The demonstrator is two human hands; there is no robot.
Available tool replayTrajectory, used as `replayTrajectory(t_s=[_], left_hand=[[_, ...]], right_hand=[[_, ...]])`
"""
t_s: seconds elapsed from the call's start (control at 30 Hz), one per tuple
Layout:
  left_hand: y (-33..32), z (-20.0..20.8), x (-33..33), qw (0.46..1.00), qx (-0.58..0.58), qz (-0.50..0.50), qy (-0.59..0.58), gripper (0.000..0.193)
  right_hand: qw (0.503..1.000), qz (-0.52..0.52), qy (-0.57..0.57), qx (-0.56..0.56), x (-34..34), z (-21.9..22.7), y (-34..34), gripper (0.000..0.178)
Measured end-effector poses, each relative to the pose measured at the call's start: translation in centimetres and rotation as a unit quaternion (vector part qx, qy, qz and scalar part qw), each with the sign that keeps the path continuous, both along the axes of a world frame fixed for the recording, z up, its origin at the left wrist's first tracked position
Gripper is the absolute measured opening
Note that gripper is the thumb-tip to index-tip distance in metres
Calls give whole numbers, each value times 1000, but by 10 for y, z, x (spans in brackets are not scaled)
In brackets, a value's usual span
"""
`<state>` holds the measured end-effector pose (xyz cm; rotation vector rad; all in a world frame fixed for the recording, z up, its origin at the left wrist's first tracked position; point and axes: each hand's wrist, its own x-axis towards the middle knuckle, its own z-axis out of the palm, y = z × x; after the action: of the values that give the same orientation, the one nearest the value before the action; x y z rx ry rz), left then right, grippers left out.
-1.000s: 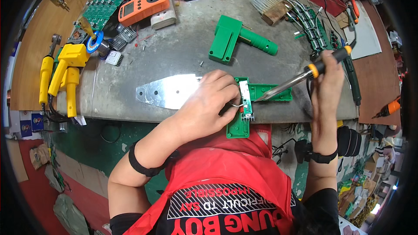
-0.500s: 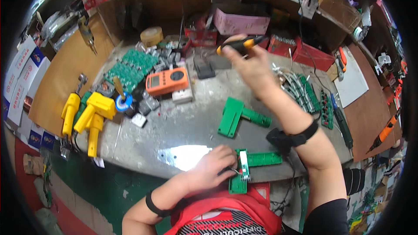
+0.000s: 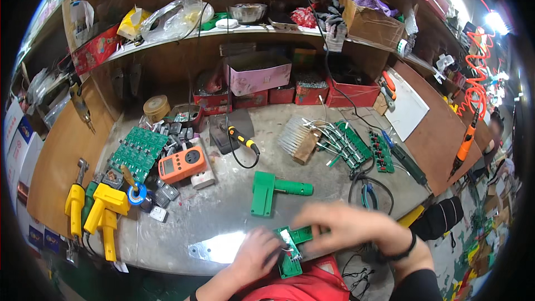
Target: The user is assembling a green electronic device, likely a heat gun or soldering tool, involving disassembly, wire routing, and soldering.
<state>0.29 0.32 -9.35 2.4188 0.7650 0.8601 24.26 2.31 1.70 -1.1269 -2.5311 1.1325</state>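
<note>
My left hand (image 3: 257, 253) grips the left edge of an open green plastic housing half (image 3: 290, 268) at the table's front edge, its fingers curled. Inside the housing lies a narrow white-and-green circuit board (image 3: 290, 244) with thin wires at its lower end. My right hand (image 3: 348, 224), smeared by motion, is over the housing's handle and hides part of it; whether it holds anything does not show. Beyond my hands rests a matching green housing half (image 3: 263, 194) with a handle. Farther back is a black-and-yellow screwdriver-like tool (image 3: 243, 139) on a looped cord.
An orange meter (image 3: 181, 165), green circuit boards (image 3: 135, 153) and yellow tool housings (image 3: 107, 206) are at left. White-wired boards (image 3: 348, 145), pliers (image 3: 369, 195) and a soldering iron (image 3: 409, 164) lie at right. A metal plate (image 3: 214, 247) sits beside my left hand; red boxes (image 3: 356, 92) line the back.
My right hand has let go of the black-and-yellow tool and come down toward me to the housing. My left hand stays at the housing. The view has tilted up, showing more shelf.
</note>
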Motion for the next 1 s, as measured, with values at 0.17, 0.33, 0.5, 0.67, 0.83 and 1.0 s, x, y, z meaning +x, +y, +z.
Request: replayTrajectory(t_s=[0.17,0.33,0.5,0.67,0.83,1.0], left_hand=[[2,-11,7,992,-77,37,-92,12],[4,-17,7,985,-103,29,-137,13],[2,-26,5,974,-158,40,-155,13],[4,-30,-5,986,-69,-3,-149,17],[-5,26,13,980,-41,14,-197,26],[-5,62,-11,799,-395,92,-444,58]], right_hand=[[988,-56,-2,143,-17,-68,-82,41],[958,-149,129,209,-9,-80,-72,21],[934,-276,203,106,32,-28,-60,9],[839,-408,212,291,43,2,-57,10],[824,-360,288,329,8,8,-66,21],[886,-30,180,425,-79,9,-24,42]])
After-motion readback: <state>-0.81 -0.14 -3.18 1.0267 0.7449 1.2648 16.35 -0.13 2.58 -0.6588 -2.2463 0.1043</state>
